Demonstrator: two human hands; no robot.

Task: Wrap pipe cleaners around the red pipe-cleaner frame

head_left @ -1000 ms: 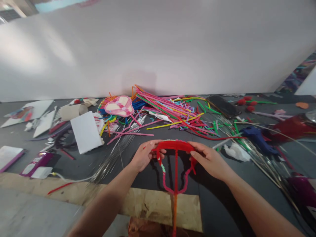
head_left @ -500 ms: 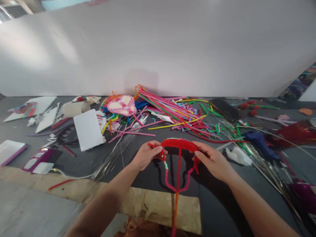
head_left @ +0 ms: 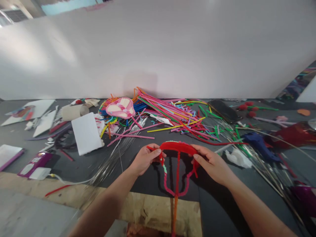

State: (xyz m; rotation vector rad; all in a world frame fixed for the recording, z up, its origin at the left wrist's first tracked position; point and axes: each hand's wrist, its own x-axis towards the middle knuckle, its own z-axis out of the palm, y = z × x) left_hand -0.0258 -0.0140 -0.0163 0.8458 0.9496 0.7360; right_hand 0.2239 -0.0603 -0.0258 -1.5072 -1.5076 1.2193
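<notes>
A frame bent from fuzzy pipe cleaners point(head_left: 177, 171) is held up over the dark table, with a pink and pale green loop, a red middle stem and an orange lower stem. Across its top curves a band of red pipe cleaners point(head_left: 176, 146). My left hand point(head_left: 145, 158) pinches the band's left end between thumb and fingers, beside the loop's pale green part. At the right end, my right hand point(head_left: 209, 162) grips the same red band, whose loose tips poke out below the fingers. The undersides of both grips are hidden.
Behind lies a pile of coloured pipe cleaners point(head_left: 170, 112) beside a pink and cream heart-shaped piece point(head_left: 120, 108). Thin metal wires point(head_left: 111, 158), a white card point(head_left: 87, 133) and a purple box point(head_left: 36, 164) are leftward. A blue glue gun point(head_left: 261, 144) and crumpled white tissue point(head_left: 238, 159) are rightward.
The view has shifted slightly, so the table's things appear a little lower and farther left. Both hands keep their hold on the red band, with almost no other movement.
</notes>
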